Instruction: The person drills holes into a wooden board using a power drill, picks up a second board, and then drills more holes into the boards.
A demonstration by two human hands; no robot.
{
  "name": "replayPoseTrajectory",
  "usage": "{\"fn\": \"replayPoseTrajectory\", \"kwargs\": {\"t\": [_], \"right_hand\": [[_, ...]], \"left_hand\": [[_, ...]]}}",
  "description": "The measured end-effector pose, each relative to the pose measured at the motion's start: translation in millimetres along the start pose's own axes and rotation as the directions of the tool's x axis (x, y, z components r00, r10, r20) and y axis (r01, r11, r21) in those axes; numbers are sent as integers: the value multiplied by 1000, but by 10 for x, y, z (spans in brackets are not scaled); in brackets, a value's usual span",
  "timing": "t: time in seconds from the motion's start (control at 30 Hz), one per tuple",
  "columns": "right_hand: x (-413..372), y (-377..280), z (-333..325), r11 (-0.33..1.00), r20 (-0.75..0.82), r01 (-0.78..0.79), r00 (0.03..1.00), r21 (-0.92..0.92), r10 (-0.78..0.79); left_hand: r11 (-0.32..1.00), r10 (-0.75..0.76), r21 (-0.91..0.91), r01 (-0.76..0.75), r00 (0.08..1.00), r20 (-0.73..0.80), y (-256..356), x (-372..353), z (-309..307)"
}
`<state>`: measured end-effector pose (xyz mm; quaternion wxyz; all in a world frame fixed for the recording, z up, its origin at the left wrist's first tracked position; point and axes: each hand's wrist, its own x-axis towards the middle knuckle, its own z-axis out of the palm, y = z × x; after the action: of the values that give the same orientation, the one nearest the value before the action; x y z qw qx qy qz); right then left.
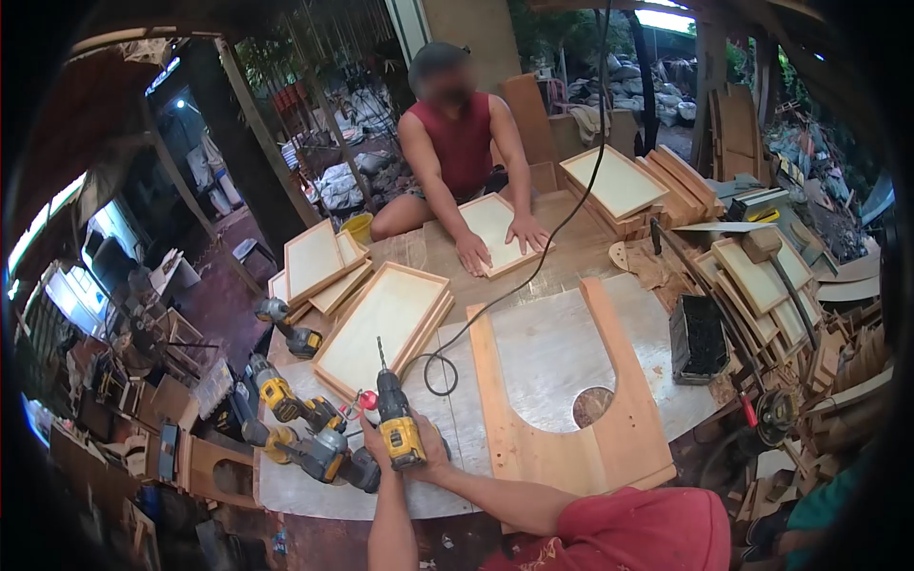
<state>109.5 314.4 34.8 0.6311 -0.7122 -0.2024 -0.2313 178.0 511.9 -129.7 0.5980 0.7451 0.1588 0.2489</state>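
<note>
A yellow and black drill (402,440) with a long bit pointing up is held between my two hands, above the table's near edge. My right hand (431,445) is wrapped round its right side. On the left side, my left hand (377,443) is closed by the drill and a small red object (367,400); its fingers are partly hidden. Several other power tools (324,455) lie just left of my hands. A U-shaped wooden piece (562,457) lies on the metal-topped table (533,333) to the right.
Framed panels (383,328) are stacked ahead of my hands. Across the table, a person (457,152) in a red top presses both hands on another panel (490,228). A black cable (505,295) crosses the table. A black bin (698,343) stands at the right.
</note>
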Motion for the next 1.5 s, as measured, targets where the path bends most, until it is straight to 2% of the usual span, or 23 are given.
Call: {"fn": "replayPoseTrajectory", "kwargs": {"t": [0.07, 0.17, 0.27, 0.43, 0.47, 0.5, 0.53, 0.6, 0.67, 0.73, 0.77, 0.83, 0.9, 0.97, 1.03, 1.1, 1.13, 1.17, 1.2, 1.23, 1.27, 1.33, 1.5], "right_hand": [[-49, 32, 52, 997, 6, 15, 1000, -81, -15], [3, -67, 45, 999, -25, -45, 999, 20, 46], [4, -113, 115, 988, -39, -132, 991, -75, 129], [-26, -14, 213, 999, -89, -41, 995, -36, 37], [-41, 33, 228, 999, -89, -28, 996, -45, 24], [-42, 70, 230, 999, -84, -14, 996, -50, 10], [-47, 119, 231, 996, -61, -32, 998, -81, 27], [-72, 127, 184, 990, 42, -85, 995, -114, 90], [-108, 66, 231, 971, 1, -183, 983, -156, 185], [-115, 121, 287, 989, -34, -122, 992, -86, 119], [-88, 120, 242, 982, -52, -20, 999, -186, 10], [-134, 120, 196, 977, 24, -159, 986, -142, 165], [-225, 151, 160, 957, 79, -277, 956, -86, 283], [-218, -50, 33, 950, 90, -309, 946, -33, 311], [-265, -148, -135, 939, 106, -320, 937, -125, 333], [-288, -349, -354, 929, 112, -358, 924, -90, 367], [-390, -305, -473, 934, 109, -344, 929, -101, 354], [-438, -232, -569, 942, 101, -318, 939, -109, 329], [-458, -268, -694, 931, 101, -357, 926, -79, 364], [-480, -349, -835, 915, 97, -401, 910, -51, 404], [-505, -397, -967, 921, 80, -388, 917, -41, 390], [-548, -464, -1265, 928, 37, -371, 928, -31, 372], [-704, -599, -1911, 927, -82, -372, 926, -52, 368]], "left_hand": [[1000, -27, -15, 28, 999, 26, 18, -90, -27], [998, -59, -35, 61, 996, 67, 5, -195, -110], [998, 42, -59, -38, 997, 65, 202, -429, -66], [990, 107, -101, -95, 988, 115, 1125, -937, -43], [986, 154, 40, -160, 979, 131, 880, -945, -127], [958, 201, 178, -226, 968, 147, 1242, -991, -133], [1000, 5, -24, -1, 990, 144, 1608, -1303, -113], [978, -162, 155, 143, 980, 118, 1754, -1469, -276], [975, -202, -87, 204, 979, 28, 1810, -1788, -426], [894, -369, -251, 371, 928, 55, 2232, -2083, -755], [902, -364, -222, 371, 929, 74, 2493, -2157, -979], [944, -256, -199, 262, 965, 57, 2876, -2171, -1446], [999, -48, -2, 48, 999, -2, 3376, -1945, -1876], [997, 80, 18, -78, 986, -147, 3636, -1498, -2111], [989, 36, -134, -68, 973, -229, 3883, -856, -2127], [985, -10, -174, -16, 988, -151, 3860, -161, -2119], [992, -105, -91, 91, 981, -166, 3795, 216, -2039], [978, -205, 21, 206, 978, -31, 3681, 583, -2039], [947, -295, 106, 303, 952, -84, 3368, 1031, -1961], [873, -356, 318, 369, 929, -100, 3163, 1380, -1891], [820, -387, 399, 411, 911, -144, 3219, 1453, -1706], [761, -488, 475, 441, 872, -28, 3162, 1673, -1547], [823, -474, 312, 475, 877, -85, 2890, 1811, -1342]]}}
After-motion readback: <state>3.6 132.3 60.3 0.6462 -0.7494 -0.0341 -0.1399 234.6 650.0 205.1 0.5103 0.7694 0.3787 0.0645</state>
